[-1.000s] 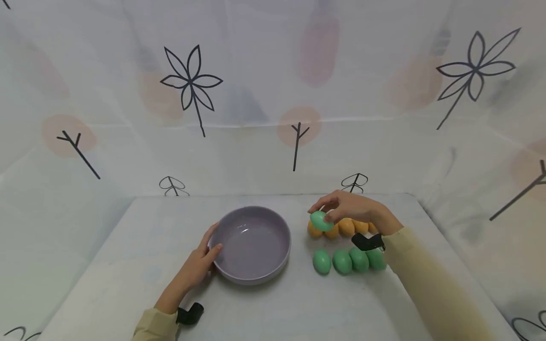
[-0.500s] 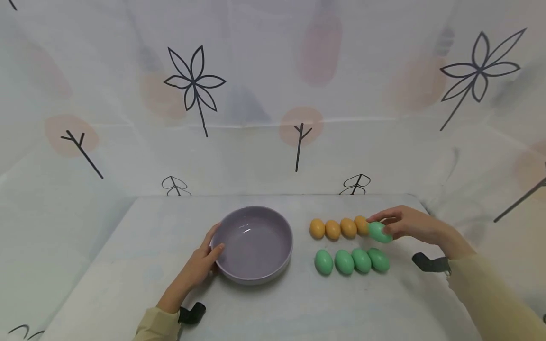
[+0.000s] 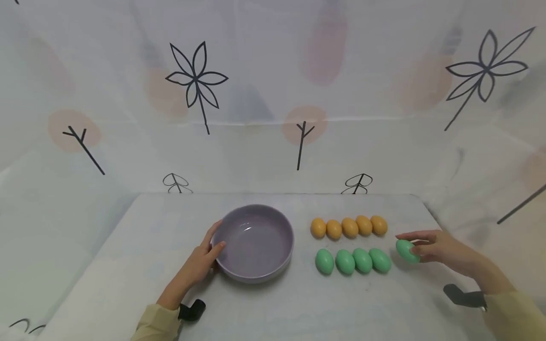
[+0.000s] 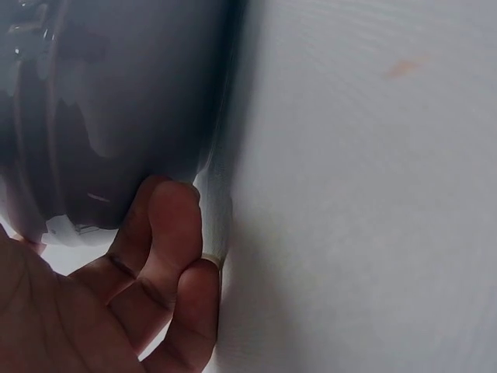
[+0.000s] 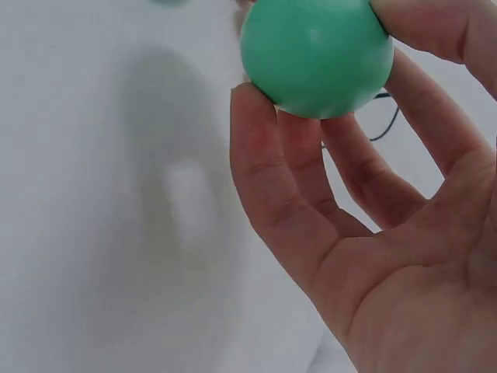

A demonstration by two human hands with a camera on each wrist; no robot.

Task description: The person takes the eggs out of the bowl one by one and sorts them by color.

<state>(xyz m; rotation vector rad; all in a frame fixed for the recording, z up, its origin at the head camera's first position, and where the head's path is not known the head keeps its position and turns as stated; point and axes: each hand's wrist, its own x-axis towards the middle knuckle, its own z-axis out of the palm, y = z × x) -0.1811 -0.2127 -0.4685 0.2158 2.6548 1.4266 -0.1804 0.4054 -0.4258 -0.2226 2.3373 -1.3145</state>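
My left hand (image 3: 202, 258) grips the left side of a purple-grey bowl (image 3: 255, 244), thumb over the rim and fingers outside. In the left wrist view those fingertips press low against the bowl's outer wall (image 4: 101, 116). My right hand (image 3: 443, 248) pinches a green egg (image 3: 407, 251) between thumb and fingertips, at the right end of a row of green eggs (image 3: 345, 262). The right wrist view has the held egg (image 5: 318, 58) above the white surface, its shadow falling on it. Behind the green row lies a row of orange eggs (image 3: 350, 228).
A white-covered table (image 3: 273, 312) carries everything. A pale cloth wall (image 3: 251, 156) printed with line-drawn flowers and twigs rises at its back edge, with more cloth at both sides.
My right hand has carried the green egg right, from over the orange row past its right end, then toward me beside the green row. My left hand stays on the bowl.
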